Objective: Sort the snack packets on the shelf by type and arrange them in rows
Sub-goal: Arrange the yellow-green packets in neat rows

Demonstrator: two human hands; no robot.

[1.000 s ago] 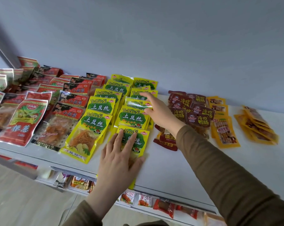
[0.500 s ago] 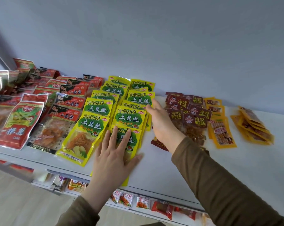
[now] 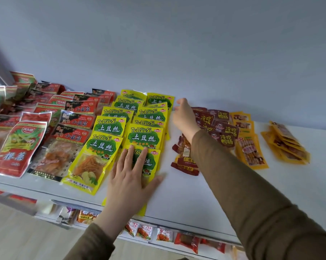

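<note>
Yellow packets getting squared into two rows, mid-shelf!

Left hand (image 3: 129,180) lies flat, fingers (image 3: 127,156) spread wide, pressing the front yellow packet (image 3: 149,162) near the shelf (image 3: 186,199) front edge. Right hand (image 3: 183,117) reaches to the row's back end by the wall, fingers curled, though whether they pinch a packet I cannot tell. Best play: keep that front one pinned, nudge the back yellow packets (image 3: 158,99) straight, clear of the dark red packets (image 3: 224,128) alongside.
</note>
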